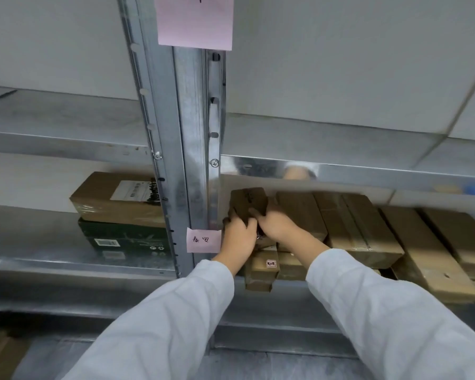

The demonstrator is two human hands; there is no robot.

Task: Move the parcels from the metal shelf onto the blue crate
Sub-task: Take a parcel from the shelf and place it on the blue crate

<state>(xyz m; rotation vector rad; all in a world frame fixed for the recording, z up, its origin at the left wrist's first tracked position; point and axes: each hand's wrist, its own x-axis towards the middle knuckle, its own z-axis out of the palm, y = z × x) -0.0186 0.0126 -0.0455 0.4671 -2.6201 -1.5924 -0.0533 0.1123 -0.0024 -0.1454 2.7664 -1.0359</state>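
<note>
Two bays of a metal shelf (195,149) met at one post, brown boxes (365,229) lining the right bay. Both hands gripped one small dark parcel (248,205) at the row's left end, left hand (237,238) beside right hand (279,223), tilting it up

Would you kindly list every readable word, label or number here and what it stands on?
"秦田", roughly, handwritten: small pink note on the shelf upright.
Large pink note: writing cut off.
White shipping label on the left brown box: blurred.
Small sticker on the lower parcel: unreadable.
</note>
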